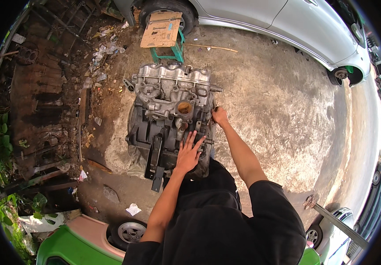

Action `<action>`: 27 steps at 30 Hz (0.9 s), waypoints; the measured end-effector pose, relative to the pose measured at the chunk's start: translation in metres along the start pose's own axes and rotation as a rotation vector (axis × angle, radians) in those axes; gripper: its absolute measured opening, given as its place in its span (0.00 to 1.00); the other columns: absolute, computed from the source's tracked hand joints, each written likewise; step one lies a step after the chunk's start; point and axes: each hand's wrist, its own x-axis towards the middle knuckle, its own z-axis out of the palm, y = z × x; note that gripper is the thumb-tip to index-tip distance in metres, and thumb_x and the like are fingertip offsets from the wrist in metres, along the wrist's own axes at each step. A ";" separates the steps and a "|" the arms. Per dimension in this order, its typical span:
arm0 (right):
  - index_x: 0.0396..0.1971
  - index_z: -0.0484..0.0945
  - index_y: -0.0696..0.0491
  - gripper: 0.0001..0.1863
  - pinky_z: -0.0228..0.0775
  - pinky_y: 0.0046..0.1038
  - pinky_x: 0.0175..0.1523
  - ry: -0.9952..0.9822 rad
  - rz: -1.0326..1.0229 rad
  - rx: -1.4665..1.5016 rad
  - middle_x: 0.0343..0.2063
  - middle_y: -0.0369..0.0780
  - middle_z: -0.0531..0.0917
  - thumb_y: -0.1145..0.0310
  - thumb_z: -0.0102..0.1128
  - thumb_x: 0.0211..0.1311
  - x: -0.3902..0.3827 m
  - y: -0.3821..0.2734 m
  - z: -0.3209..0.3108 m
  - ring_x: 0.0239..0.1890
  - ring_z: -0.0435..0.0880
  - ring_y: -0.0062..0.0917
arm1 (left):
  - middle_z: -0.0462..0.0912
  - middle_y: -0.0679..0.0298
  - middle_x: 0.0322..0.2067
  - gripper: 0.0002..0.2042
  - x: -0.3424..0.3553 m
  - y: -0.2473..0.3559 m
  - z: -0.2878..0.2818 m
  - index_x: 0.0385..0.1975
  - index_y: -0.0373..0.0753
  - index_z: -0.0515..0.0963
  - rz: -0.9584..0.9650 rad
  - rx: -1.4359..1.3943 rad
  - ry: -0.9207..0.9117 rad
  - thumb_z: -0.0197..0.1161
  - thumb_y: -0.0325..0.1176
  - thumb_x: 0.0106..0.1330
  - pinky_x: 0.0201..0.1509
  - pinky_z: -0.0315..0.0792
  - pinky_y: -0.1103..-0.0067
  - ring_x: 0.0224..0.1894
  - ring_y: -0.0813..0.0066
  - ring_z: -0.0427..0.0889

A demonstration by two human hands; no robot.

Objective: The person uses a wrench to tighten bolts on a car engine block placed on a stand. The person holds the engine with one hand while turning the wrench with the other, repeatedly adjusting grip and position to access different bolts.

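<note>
A car engine (168, 106) stands in front of me, with a silvery ribbed cover (175, 74) at its far end and darker metal nearer me. My left hand (189, 154) rests on its near right part, fingers spread and nothing in them. At the engine's right side, my right hand (219, 115) is closed, its fingers curled against the edge; what they grip is hidden. Between the hands lie small metal fittings and a protruding rod (209, 141). A black metal bracket (156, 154) is fixed on the near left, and a round brownish opening (184, 107) faces up near the middle.
A green stool (172, 54) topped with cardboard (161, 30) stands beyond the engine, beside a silver car (243, 15). Rusty scrap and boards (40, 101) lie on the left, with litter (106, 55) alongside. A green and pink vehicle (82, 236) is at the lower left.
</note>
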 end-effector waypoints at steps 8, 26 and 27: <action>0.36 0.83 0.63 0.21 0.77 0.43 0.49 -0.045 0.029 0.055 0.34 0.58 0.85 0.57 0.60 0.63 0.019 0.010 0.014 0.42 0.86 0.50 | 0.40 0.57 0.77 0.38 0.000 -0.001 0.001 0.75 0.62 0.52 -0.005 0.013 -0.024 0.63 0.35 0.68 0.77 0.43 0.53 0.79 0.59 0.41; 0.41 0.70 0.63 0.14 0.76 0.41 0.40 0.192 -0.167 0.396 0.31 0.54 0.84 0.70 0.61 0.64 -0.126 -0.012 0.010 0.36 0.85 0.52 | 0.40 0.58 0.77 0.37 0.000 0.001 0.000 0.75 0.61 0.53 -0.016 0.005 -0.021 0.62 0.35 0.68 0.78 0.42 0.55 0.79 0.61 0.41; 0.42 0.69 0.62 0.13 0.75 0.42 0.41 0.217 -0.229 0.418 0.32 0.54 0.83 0.71 0.60 0.64 -0.144 -0.007 0.020 0.36 0.84 0.52 | 0.41 0.58 0.77 0.37 0.000 0.001 -0.001 0.75 0.61 0.53 -0.019 0.002 -0.023 0.62 0.35 0.68 0.78 0.42 0.55 0.79 0.61 0.41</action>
